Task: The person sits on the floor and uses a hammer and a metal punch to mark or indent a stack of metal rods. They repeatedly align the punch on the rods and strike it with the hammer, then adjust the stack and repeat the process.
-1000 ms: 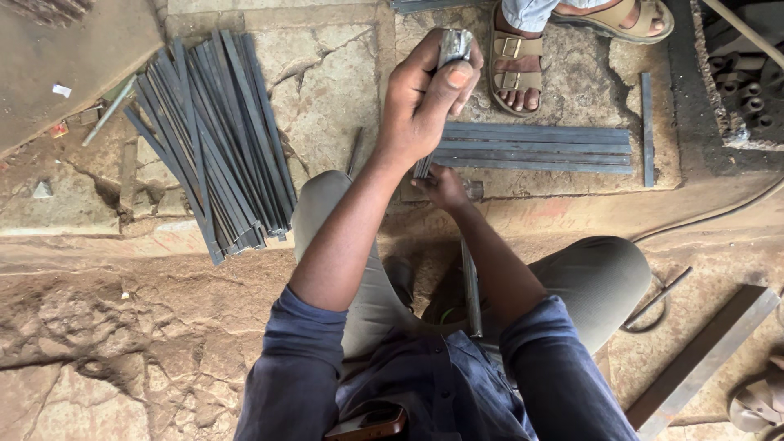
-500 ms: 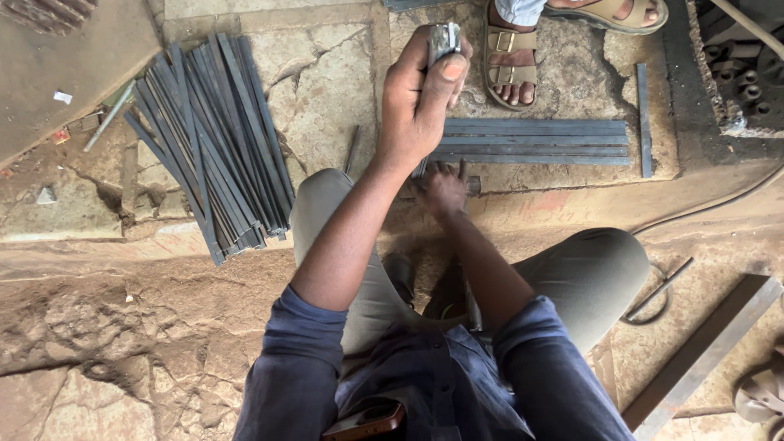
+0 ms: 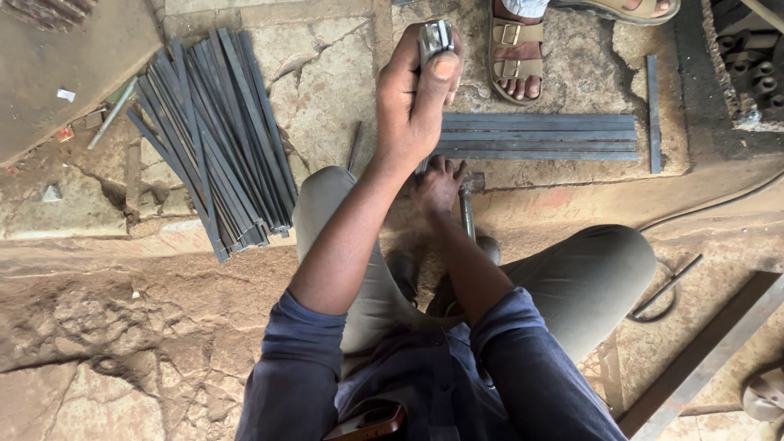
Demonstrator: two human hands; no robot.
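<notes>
Your left hand [image 3: 416, 102] is up high, its fingers shut tight around a small metal piece [image 3: 434, 37]. Your right hand [image 3: 437, 186] is low on the stone floor [image 3: 327, 98], fingers curled on a hammer [image 3: 468, 204] beside the flat steel bars [image 3: 539, 136]. I think you are between hits; next, aim with care. No boxes or bins show here.

— What can't you make out?
— The left hand [image 3: 416, 94] covers most of the metal piece [image 3: 435, 37] in its grip. The right hand [image 3: 437, 186] hides the hammer's head [image 3: 472, 181].
— And at the far edge?
— The sandalled foot [image 3: 517, 51] is cut off above the ankle.
</notes>
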